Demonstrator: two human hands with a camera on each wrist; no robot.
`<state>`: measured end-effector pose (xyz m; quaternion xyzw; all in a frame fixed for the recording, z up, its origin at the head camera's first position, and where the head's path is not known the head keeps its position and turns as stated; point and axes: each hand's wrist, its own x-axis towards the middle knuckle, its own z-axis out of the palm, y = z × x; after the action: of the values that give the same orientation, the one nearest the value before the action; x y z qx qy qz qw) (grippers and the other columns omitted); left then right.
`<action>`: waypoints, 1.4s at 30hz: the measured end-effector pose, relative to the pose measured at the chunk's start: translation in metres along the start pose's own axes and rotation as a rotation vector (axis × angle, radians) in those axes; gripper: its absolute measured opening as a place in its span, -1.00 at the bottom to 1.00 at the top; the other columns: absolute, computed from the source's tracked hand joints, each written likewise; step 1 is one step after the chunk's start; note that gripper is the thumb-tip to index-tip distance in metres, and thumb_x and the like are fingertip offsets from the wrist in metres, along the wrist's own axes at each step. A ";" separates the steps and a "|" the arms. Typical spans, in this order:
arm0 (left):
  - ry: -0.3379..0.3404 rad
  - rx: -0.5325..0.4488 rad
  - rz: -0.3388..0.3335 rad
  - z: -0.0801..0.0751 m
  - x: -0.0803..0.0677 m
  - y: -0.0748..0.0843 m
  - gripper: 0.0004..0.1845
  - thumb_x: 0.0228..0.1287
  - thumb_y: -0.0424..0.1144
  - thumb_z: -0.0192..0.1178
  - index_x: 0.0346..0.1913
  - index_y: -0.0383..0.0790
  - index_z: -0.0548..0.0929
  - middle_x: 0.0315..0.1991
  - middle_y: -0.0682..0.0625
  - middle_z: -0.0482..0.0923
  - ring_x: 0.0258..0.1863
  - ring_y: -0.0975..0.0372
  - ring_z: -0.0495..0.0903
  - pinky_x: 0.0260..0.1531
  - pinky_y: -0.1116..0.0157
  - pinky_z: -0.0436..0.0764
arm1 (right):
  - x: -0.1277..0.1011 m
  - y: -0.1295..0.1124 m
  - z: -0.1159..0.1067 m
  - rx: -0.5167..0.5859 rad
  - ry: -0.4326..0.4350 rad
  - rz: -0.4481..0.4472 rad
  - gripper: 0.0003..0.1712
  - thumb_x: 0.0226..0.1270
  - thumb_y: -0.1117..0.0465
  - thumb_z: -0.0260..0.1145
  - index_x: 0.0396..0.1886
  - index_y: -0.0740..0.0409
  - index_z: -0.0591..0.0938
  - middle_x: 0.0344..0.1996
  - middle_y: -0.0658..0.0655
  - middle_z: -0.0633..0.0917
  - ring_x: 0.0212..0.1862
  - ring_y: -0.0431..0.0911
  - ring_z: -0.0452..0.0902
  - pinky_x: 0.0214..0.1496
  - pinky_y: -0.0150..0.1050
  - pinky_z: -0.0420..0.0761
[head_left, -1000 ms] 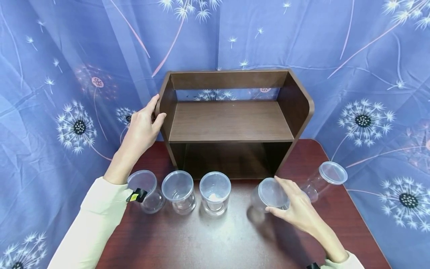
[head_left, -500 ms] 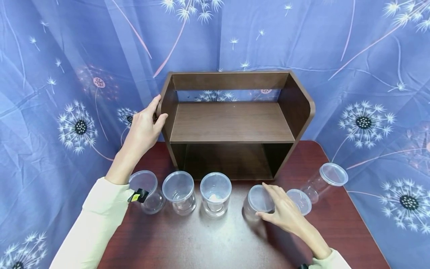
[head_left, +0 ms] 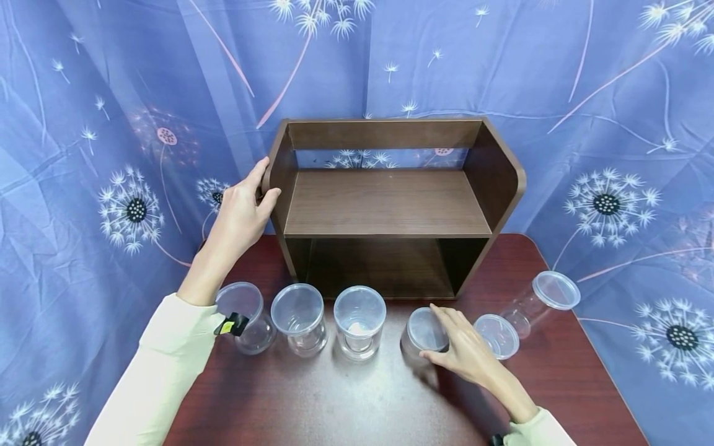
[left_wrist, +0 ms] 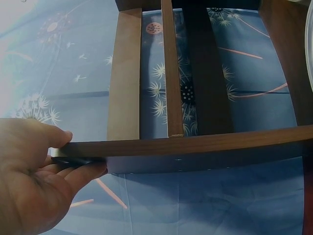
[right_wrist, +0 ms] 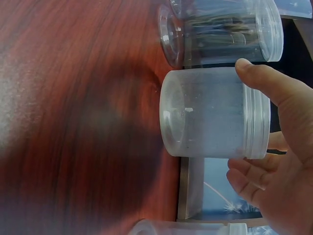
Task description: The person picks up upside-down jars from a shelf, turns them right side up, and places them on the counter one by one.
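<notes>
My right hand (head_left: 463,350) curls its thumb and fingers round the rim of a lidded clear jar (head_left: 422,334), which stands upright on the dark red table (head_left: 357,409), fourth in a row of jars before the shelf. The right wrist view shows the thumb (right_wrist: 274,93) lying across the jar's (right_wrist: 210,113) threaded top and the other fingers cupped behind it, the base flat on the wood. My right forearm runs in from the lower right, the cream sleeve (head_left: 538,430) just at the frame's edge.

My left hand (head_left: 241,207) grips the front edge of the left side panel of the brown wooden shelf (head_left: 385,201), thumb on the inner face and fingers wrapped round the outside; the left wrist view shows the board's (left_wrist: 195,147) edge pinched between thumb (left_wrist: 46,137) and fingers. That arm stretches forward and up from the lower left, over the leftmost open jar (head_left: 245,316).

Two more open jars (head_left: 298,319) (head_left: 359,321) stand between that one and the held jar. Just to the right of my right hand stands another lidded jar (head_left: 498,336), and a third lidded jar (head_left: 538,300) is near the table's right edge. Blue dandelion-print cloth (head_left: 111,124) hangs behind it all.
</notes>
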<state>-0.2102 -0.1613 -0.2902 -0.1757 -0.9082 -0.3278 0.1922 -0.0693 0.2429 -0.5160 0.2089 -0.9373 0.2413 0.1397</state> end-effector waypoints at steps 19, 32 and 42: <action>-0.005 -0.027 -0.008 0.001 -0.001 0.002 -0.38 0.56 -0.31 0.13 0.58 -0.31 0.26 0.35 -0.39 0.46 -0.02 -0.19 0.61 -0.05 -0.06 0.47 | 0.000 0.007 0.012 0.003 -0.021 0.021 0.12 -0.07 -0.04 0.70 0.43 0.38 0.44 0.16 0.28 0.62 0.16 0.14 0.54 0.10 0.12 0.61; 0.006 -0.052 -0.049 0.000 -0.006 -0.001 -0.33 0.54 -0.26 0.17 0.61 -0.22 0.23 0.46 -0.26 0.38 0.38 -0.13 0.44 0.28 -0.12 0.45 | 0.002 0.012 0.019 0.012 0.029 -0.030 0.14 -0.14 -0.01 0.72 0.41 0.41 0.45 0.15 0.31 0.61 0.13 0.16 0.53 0.05 0.10 0.61; 0.053 -0.168 -0.076 -0.001 -0.019 0.000 -0.27 0.54 -0.15 0.20 0.63 -0.18 0.17 0.49 -0.17 0.36 0.42 0.01 0.43 0.31 0.00 0.49 | 0.001 0.010 0.012 0.048 0.007 0.000 0.20 -0.11 -0.08 0.71 0.44 0.44 0.39 0.24 0.41 0.55 0.25 0.27 0.47 0.18 0.24 0.52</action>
<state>-0.1933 -0.1656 -0.2977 -0.1477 -0.8780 -0.4146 0.1880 -0.0764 0.2450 -0.5296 0.2113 -0.9309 0.2644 0.1377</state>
